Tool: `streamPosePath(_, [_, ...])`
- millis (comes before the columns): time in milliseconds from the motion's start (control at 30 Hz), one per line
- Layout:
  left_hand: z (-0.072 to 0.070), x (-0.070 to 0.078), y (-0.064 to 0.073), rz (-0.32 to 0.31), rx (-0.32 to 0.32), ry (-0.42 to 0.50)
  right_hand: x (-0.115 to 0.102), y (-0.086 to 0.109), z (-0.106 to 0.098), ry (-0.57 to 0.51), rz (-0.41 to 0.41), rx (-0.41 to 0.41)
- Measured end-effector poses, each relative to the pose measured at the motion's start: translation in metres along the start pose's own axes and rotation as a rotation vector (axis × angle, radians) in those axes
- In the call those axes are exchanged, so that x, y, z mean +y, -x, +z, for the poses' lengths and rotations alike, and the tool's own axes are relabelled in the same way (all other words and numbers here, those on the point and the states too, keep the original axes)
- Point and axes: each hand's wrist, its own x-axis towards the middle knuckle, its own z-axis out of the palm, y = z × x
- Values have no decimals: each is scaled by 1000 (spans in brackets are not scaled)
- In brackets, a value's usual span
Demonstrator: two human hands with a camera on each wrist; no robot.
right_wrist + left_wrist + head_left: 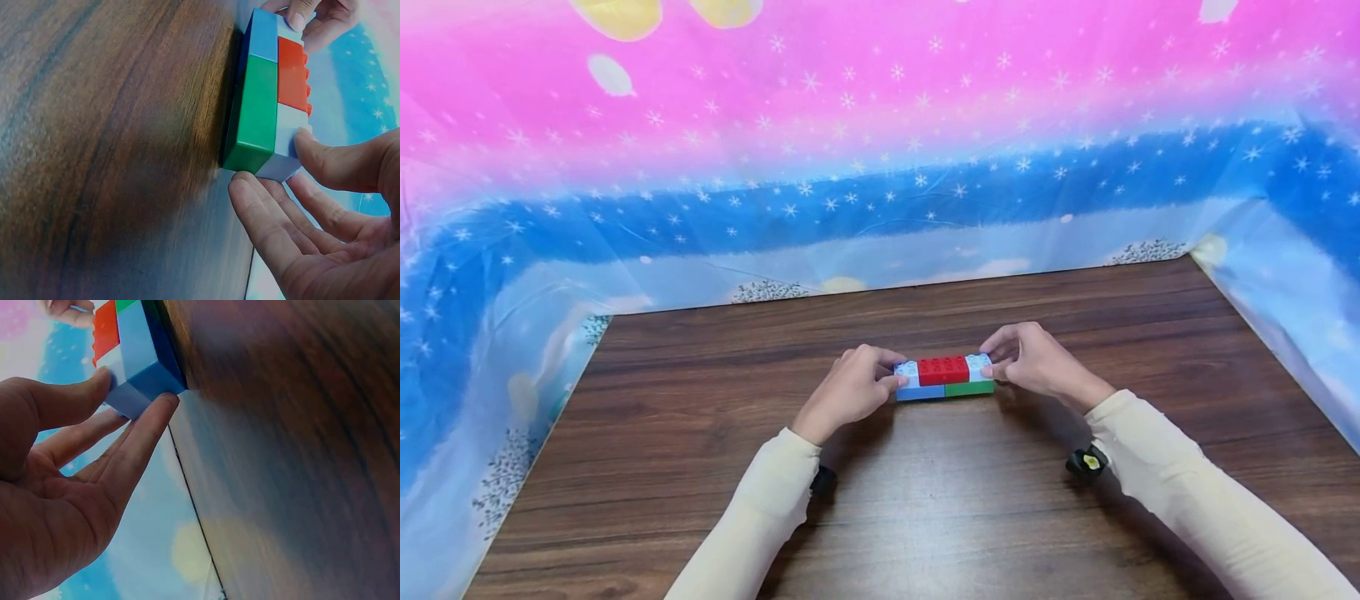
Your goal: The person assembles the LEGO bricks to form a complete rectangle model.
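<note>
A two-layer row of studded toy building bricks stands on the table between both hands. Its bottom layer is a blue brick (920,392) beside a green brick (256,112). On top sit a red brick (943,372) in the middle and a pale blue brick at each end, the left one (112,359) and the right one (289,128). My left hand (853,385) pinches the left pale blue brick, its fingertips also at the blue brick's end. At the opposite end my right hand (1039,360) pinches the right pale blue brick, one fingertip right by the green brick's lower corner.
The dark wood-grain table (662,467) spreads around the bricks. A pink and blue snowflake-patterned cloth (850,125) rises along its back edge and both sides. Black bands with devices (1086,462) sit at the wrists, over cream sleeves (1195,492).
</note>
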Motion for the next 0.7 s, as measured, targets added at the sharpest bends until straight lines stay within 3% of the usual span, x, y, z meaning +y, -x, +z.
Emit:
streamPosePath(433, [1, -4, -2, -3, 13, 17, 5, -7, 0, -81, 26, 21])
streamPosePath(700, [1, -5, -5, -40, 25, 48, 7, -9, 4, -115, 42, 24])
